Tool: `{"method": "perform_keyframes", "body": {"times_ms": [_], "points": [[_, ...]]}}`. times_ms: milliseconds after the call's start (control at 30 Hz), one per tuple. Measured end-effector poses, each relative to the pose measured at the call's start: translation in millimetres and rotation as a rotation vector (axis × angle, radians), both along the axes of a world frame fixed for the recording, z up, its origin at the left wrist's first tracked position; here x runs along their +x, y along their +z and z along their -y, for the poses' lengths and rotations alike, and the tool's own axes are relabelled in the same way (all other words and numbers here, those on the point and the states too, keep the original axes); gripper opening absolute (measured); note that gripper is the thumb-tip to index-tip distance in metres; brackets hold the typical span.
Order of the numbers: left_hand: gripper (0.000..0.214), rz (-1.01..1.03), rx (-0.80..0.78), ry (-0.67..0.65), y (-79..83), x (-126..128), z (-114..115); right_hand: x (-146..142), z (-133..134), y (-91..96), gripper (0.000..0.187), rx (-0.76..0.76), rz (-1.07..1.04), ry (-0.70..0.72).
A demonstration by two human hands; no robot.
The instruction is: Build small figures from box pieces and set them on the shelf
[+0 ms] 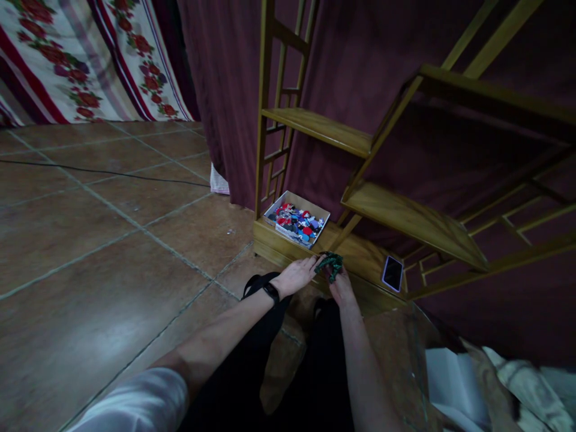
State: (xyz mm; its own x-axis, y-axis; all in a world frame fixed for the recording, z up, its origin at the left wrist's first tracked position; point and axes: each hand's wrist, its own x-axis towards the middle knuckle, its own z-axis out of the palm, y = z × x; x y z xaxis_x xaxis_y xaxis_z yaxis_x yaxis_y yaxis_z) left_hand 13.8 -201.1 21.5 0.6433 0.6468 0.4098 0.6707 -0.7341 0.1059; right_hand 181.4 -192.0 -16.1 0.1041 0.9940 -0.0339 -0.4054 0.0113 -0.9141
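Both my hands meet at the front edge of the lowest wooden shelf [360, 255]. My left hand [297, 275], with a black watch on the wrist, has its fingers pinched on a small dark green patterned cloth piece [330, 264]. My right hand [342, 288] grips the same green piece from below, its fingers curled under it. Just beyond the hands an open cardboard box [315, 211] filled with several small red, blue and dark cloth pieces sits on that shelf.
A phone [392, 273] lies flat on the low shelf to the right. Higher wooden shelves [319, 127] rise above against a maroon curtain [225, 90]. Brown floor tiles and a black cable [112, 174] spread left. Pale crumpled cloth [517, 384] lies at the lower right.
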Motion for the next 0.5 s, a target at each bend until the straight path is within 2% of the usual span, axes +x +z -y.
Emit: {"method": "perform_keyframes", "body": {"times_ms": [200,367,500], "points": [[0.044,0.132,-0.167,-0.047,-3.5,-1.9,-2.4,0.6,3.4,0.6,0.035,-0.049,0.033,-0.040],[0.022,0.331,-0.429,-0.023,-11.1,0.3,-14.7,1.4,3.2,-6.9,0.037,-0.126,0.154,-0.076],[0.018,0.579,-0.675,0.005,-21.7,4.1,-25.1,1.3,2.0,-12.2,0.030,-0.156,0.150,-0.091]]}}
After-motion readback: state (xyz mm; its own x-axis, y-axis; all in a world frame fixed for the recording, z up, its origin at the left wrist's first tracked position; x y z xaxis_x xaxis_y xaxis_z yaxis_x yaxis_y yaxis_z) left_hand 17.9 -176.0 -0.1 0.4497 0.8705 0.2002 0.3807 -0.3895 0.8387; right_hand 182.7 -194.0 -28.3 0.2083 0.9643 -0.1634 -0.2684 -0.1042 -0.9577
